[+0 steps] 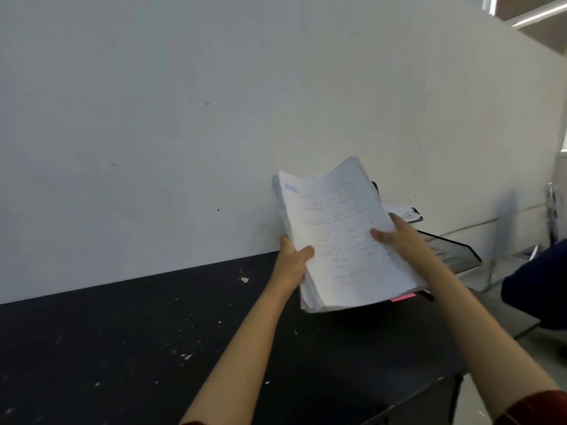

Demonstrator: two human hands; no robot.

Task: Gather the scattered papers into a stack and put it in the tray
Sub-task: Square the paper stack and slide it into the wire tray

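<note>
Both hands hold paper stack [340, 237] above black table [138, 348]: left hand [293, 256] grips left edge, right hand [395, 237] grips right edge, thumbs on top. Black mesh tray [454, 250] behind right, against white wall [184, 118]. Pink tab [402, 298] under stack.

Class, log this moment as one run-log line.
stage: carrying | paper stack: held above black table | left hand: grips left edge | right hand: grips right edge | mesh tray: right, not yet loaded

Black table [129, 342] flecked with white paint chips, pale wall [184, 118] behind it dotted with small dark marks, ceiling light strip [540, 12] at top right, dark blue sleeve [537, 289] at right edge, blurred metal stand [552, 210] beyond.
</note>
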